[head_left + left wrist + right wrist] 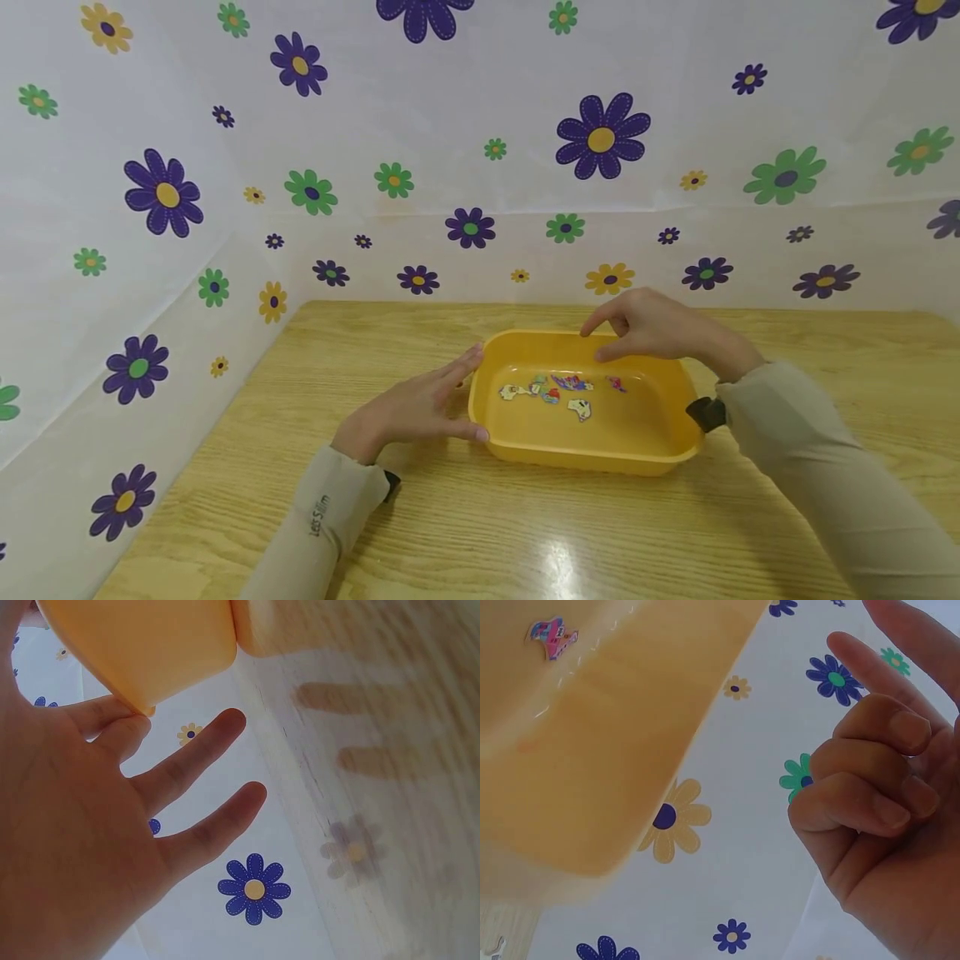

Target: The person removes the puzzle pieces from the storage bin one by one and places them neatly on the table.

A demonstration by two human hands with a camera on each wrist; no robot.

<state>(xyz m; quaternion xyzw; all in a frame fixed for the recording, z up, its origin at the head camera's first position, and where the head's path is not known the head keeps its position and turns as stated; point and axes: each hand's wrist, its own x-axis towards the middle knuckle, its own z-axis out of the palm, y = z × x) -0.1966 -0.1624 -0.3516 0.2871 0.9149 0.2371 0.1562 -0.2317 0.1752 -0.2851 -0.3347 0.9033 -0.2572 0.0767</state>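
A yellow plastic tub stands on the wooden table. On its floor lie several small flat printed cutouts: a pale one nearest the front, a blue and red one behind it, others to the left. One pink and blue cutout lies apart, towards the right. My left hand touches the tub's left rim with fingertips and thumb spread apart; two other fingers stretch out beside its wall. Over the back right of the tub hovers my right hand, thumb and index finger apart, the remaining fingers folded, holding nothing.
Behind the table hangs a white sheet with printed flowers, and it continues along the left side. Wood-grain tabletop surrounds the tub. A dark strap piece at the right cuff overlaps the tub's right rim.
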